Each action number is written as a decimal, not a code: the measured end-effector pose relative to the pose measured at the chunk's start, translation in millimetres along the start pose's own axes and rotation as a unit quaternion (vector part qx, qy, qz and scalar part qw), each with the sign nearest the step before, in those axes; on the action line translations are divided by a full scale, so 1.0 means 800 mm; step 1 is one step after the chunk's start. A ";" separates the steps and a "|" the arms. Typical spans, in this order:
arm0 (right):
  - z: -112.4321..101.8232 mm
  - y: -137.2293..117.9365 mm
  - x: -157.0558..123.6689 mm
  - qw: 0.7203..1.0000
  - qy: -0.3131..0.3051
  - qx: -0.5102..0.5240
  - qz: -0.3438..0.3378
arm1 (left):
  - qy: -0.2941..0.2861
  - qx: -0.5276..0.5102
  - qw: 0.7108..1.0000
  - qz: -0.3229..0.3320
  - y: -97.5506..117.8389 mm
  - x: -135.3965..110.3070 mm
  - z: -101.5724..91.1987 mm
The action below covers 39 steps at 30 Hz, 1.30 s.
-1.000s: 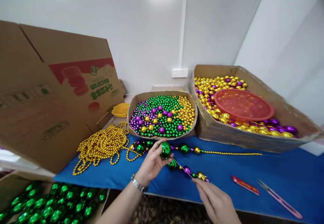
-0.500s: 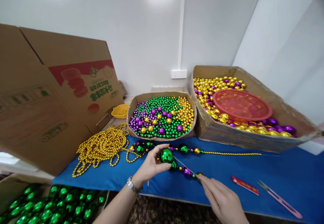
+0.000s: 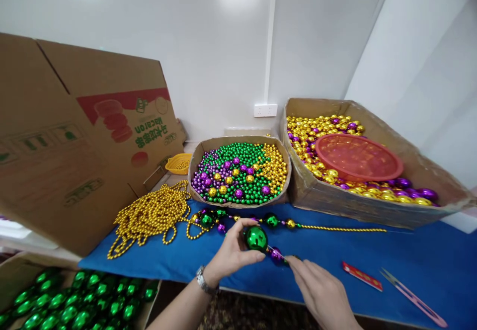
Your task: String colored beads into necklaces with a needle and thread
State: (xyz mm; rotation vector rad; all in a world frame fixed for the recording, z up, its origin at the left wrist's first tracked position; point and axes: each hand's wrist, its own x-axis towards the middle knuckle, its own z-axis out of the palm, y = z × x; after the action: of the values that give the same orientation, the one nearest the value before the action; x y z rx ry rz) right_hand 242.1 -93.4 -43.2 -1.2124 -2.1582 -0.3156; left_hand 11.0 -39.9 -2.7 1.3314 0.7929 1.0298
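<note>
My left hand [image 3: 231,251], a watch on its wrist, grips a large shiny green ball bead [image 3: 257,239] between thumb and fingers above the table. Just to the right, my right hand [image 3: 321,290] pinches a thin pale strand [image 3: 280,256], thread or needle, which runs to the bead's right side. Below that strand lies a purple bead [image 3: 276,255]; darker beads beside it are partly covered by my right fingers. Behind my hands a strung bead garland [image 3: 271,220] stretches across the blue cloth, its right end made of small gold beads [image 3: 343,228].
A box of small beads [image 3: 238,203] stands behind, and a bigger box [image 3: 335,203] with a red basket [image 3: 359,158] at right. Gold bead strands [image 3: 152,213] lie left. Pink-handled snips [image 3: 415,297] and a red packet [image 3: 361,276] lie right. Green balls [image 3: 69,315] fill a box lower left.
My left hand and the green ball have moved right and slightly down, closer to my right hand. Less of the thin strand shows between them.
</note>
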 end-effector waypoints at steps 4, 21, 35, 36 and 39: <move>0.010 0.002 -0.005 0.998 -0.005 0.064 -0.002 | 0.022 -0.104 0.994 -0.028 -0.010 0.000 0.010; 0.017 -0.017 -0.002 0.957 -0.070 0.235 0.154 | 0.039 -0.125 0.991 -0.040 -0.017 0.005 0.021; 0.006 0.020 -0.016 0.893 -0.039 0.341 0.292 | 0.140 0.473 0.868 0.054 0.019 0.120 -0.081; 0.006 0.022 -0.016 0.895 -0.035 0.338 0.290 | 0.139 0.503 0.852 0.047 0.019 0.134 -0.091; 0.010 0.025 -0.016 0.903 -0.017 0.330 0.273 | 0.115 0.581 0.806 0.024 0.013 0.172 -0.105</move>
State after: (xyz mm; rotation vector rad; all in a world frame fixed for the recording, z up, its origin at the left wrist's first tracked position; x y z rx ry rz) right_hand 259.8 -87.3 -59.4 -1.3233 -1.6264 0.6324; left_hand -16.3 118.8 12.5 2.2681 1.7395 0.7071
